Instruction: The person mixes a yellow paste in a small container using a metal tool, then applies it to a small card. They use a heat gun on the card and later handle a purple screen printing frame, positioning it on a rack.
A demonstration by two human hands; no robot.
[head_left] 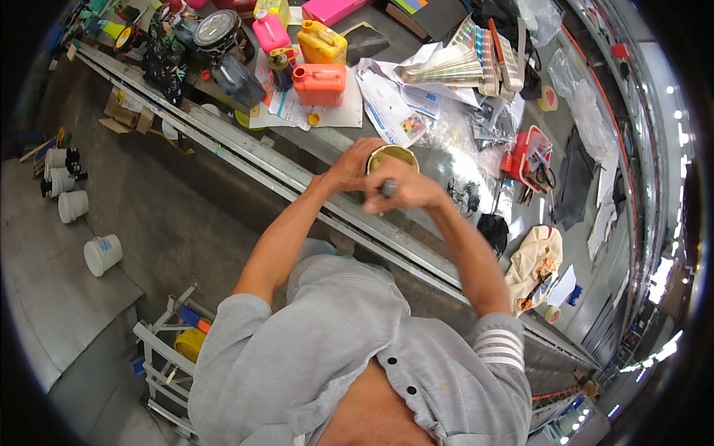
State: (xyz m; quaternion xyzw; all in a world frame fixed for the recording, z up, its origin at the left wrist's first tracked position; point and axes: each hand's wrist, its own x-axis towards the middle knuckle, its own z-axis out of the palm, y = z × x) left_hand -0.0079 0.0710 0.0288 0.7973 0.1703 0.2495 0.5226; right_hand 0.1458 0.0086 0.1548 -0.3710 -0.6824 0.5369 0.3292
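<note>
A round, open can [394,152] with a pale yellowish inside stands at the bench's near edge. My left hand [351,166] is closed around its left side, steadying it. Over the near side of the can, my right hand [410,189] is clenched on a tool with a dark, round-ended handle [388,187]; the tool's lower part is hidden, so I cannot tell its kind. Just beyond the can lies a printed paper sheet [387,104]. Farther left stand an orange jug [320,85], a yellow jug [322,42] and a pink bottle [271,31].
Fanned colour swatches [454,65] lie on papers at the back. To the right are a red basket [529,152] with scissors and a stained cream cloth [535,256]. White buckets [103,255] stand on the left; a grey metal frame [160,349] is lower left.
</note>
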